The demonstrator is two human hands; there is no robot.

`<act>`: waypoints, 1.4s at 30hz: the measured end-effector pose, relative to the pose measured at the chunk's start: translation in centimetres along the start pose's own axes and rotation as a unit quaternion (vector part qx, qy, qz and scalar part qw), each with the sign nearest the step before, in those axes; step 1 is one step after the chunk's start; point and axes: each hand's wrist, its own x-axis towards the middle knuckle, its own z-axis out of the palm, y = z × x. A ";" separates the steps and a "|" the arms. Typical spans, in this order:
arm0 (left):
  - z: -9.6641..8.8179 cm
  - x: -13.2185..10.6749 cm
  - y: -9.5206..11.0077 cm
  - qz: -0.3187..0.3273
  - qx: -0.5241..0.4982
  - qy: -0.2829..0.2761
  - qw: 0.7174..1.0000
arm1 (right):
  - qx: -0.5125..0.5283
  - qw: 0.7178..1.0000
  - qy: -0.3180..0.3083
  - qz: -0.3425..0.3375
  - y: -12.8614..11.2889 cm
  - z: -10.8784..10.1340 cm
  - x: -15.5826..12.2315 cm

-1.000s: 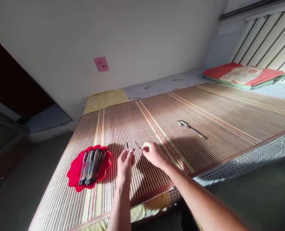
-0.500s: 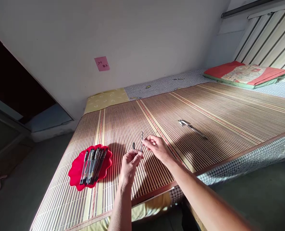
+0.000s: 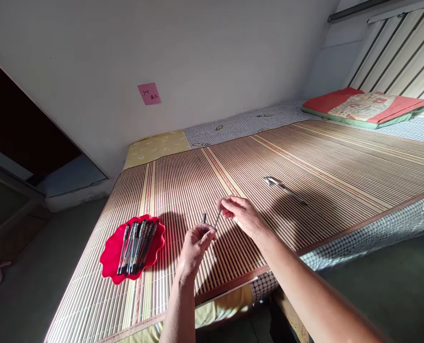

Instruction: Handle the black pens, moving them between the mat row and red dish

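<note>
My left hand is closed around a short dark pen part that sticks up from my fingers. My right hand pinches a thin pen refill, whose lower end slants down toward the left hand's fingertips. Both hands hover just above a striped bamboo mat on a bed. To the left lies a red scalloped plate holding several black pens. Further right on the mat rests a single clear pen barrel.
A red and floral pillow lies at the bed's far right end. A pink sticky note hangs on the white wall. The bed's front edge runs beneath my arms, with dark floor on the left and below.
My right hand lifted the refill off the mat and tilted it toward my left hand. Both hands shifted slightly right. The plate and the lone pen have not moved.
</note>
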 end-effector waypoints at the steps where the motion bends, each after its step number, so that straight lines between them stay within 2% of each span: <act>1: 0.1 0.0 0.0 0.003 -0.007 -0.001 1.000 | 0.008 1.000 0.002 -0.001 -0.2 -0.1 0.0; 5: 0.4 -0.1 0.3 0.025 -0.028 0.005 0.999 | 0.039 0.997 0.050 -0.043 -1.7 -0.5 -0.1; 11: 0.5 -0.3 0.7 0.025 0.009 -0.027 0.999 | 0.084 0.979 0.131 -0.128 -3.1 -0.3 -0.1; 18: 0.5 -0.3 0.8 0.027 0.043 -0.031 0.998 | 0.051 0.983 0.119 -0.134 -3.4 0.3 -0.4; 23: 0.5 -0.3 1.0 0.031 0.056 -0.030 0.998 | 0.052 0.979 0.129 -0.147 -3.6 0.3 -0.5; 29: 0.6 -0.4 1.2 0.035 0.068 -0.022 0.997 | 0.004 0.983 0.118 -0.137 -3.8 0.1 -0.7; 35: 0.6 -0.4 1.3 0.054 0.089 -0.028 0.994 | 0.047 0.980 0.143 -0.129 -3.8 -0.3 -0.4; 42: 0.4 -0.5 1.1 0.059 0.103 -0.030 0.993 | 0.025 0.984 0.125 -0.126 -4.0 -0.2 -0.7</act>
